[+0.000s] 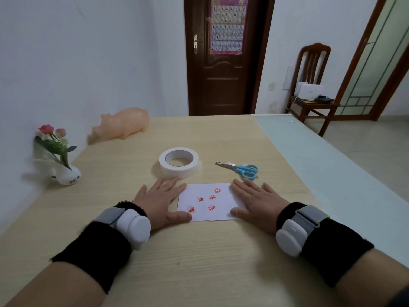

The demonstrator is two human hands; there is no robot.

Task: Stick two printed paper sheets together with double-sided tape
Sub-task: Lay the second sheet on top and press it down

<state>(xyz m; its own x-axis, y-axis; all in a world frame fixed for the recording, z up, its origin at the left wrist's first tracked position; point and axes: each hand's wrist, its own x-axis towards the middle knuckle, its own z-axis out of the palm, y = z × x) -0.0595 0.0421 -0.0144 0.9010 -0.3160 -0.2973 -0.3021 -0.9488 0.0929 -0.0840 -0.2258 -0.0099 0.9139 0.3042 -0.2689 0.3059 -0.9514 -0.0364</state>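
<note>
Pale tabletop (199, 262): left hand (159, 200), right hand (259, 202) flat, fingers straight, holding nothing, on printed paper sheet (208, 214) edges; light, floppy, so we'd pinch a corner.

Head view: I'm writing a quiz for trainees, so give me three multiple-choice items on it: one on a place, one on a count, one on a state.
1. Where do the scissors lie relative to the tape roll?
A. to its right
B. to its left
C. on top of it

2. How many red prints show on the paper sheet?
A. two
B. five
C. nine

3. How are the left hand and right hand?
A. curled into fists
B. flat, fingers straight, on the sheet's side edges
C. raised in the air

Answers:
1 A: the blue handles sit right of the roll.
2 B: five red marks show between the hands.
3 B: both palms lie down, one over each side edge.
</note>
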